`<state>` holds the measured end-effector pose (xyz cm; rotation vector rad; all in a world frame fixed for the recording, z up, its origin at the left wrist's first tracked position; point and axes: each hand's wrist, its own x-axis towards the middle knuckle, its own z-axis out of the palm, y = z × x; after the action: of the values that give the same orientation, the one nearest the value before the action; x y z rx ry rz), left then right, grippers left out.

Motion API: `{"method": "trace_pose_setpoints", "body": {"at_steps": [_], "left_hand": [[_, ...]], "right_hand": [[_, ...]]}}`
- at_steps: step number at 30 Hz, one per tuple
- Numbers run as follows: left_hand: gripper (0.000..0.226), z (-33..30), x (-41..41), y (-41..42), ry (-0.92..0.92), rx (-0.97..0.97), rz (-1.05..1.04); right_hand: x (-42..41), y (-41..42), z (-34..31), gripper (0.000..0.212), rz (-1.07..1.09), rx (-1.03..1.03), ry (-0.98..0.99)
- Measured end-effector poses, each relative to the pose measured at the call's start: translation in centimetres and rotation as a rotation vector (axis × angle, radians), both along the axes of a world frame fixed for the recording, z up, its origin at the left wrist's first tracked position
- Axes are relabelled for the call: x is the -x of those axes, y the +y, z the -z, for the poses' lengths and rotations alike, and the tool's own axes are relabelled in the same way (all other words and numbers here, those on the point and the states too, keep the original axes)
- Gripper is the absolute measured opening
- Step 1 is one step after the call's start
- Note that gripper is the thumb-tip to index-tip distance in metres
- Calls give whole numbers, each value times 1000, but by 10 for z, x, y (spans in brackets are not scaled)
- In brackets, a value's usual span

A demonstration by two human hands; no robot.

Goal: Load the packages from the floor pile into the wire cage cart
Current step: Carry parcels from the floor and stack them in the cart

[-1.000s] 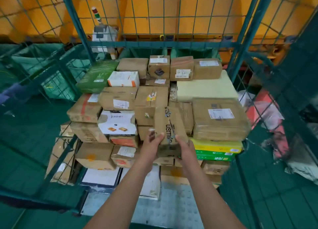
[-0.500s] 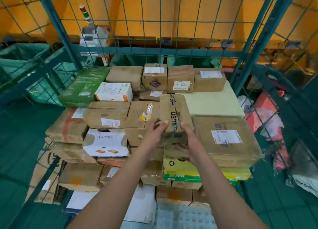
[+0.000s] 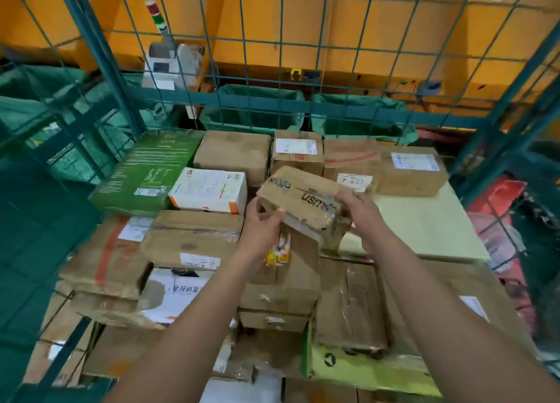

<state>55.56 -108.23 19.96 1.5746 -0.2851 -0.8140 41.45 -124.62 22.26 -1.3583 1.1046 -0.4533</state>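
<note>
head view, package (image 3: 303,201) raised higher, turned sideways

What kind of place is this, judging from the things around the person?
Probably a parcel sorting depot or courier warehouse. A green wire cage cart holds stacked cardboard parcels with shipping labels, green collection sacks hang behind it, and both hands hold one taped box above the stack.
</note>
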Motion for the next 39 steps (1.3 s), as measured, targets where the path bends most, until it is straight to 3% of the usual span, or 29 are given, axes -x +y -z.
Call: {"method": "trace_pose_setpoints", "body": {"at_steps": [2, 4, 6, 10, 12, 17, 20, 24, 29, 34, 39], "left_hand": [[63, 3, -16, -4, -102, -66, 47], [52, 6, -28, -6, -189, -100, 104], [59, 12, -40, -7, -309, -145, 157], [51, 24, -64, -13, -736, -334, 209], [53, 25, -73, -19, -809, -356, 241], [60, 29, -90, -39, -876, -447, 327], [56, 39, -90, -42, -961, -498, 311], [54, 56, -85, -36, -1163, -531, 281], [51, 69, -75, -39, -1176, -470, 193], [56, 67, -75, -50, -879, -394, 177], [47, 74, -71, -39, -1075, -349, 108]], "right_hand": [[-25, -13, -4, 63, -31, 23, 3], [-49, -26, -8, 54, -67, 51, -4], [-70, -43, -5, 54, -76, 38, 13], [-94, -58, 16, 93, 40, -69, 120], [-93, -55, 31, 92, 41, -87, 175], [-94, -63, 54, 89, 20, -139, 47], [-101, -71, 56, 72, -13, -41, -22], [-93, -80, 73, 71, -61, -3, -12], [-82, -78, 86, 40, 25, -118, -71], [-78, -77, 89, 36, 104, -99, -130], [-83, -69, 93, 39, 92, -48, -129]]}}
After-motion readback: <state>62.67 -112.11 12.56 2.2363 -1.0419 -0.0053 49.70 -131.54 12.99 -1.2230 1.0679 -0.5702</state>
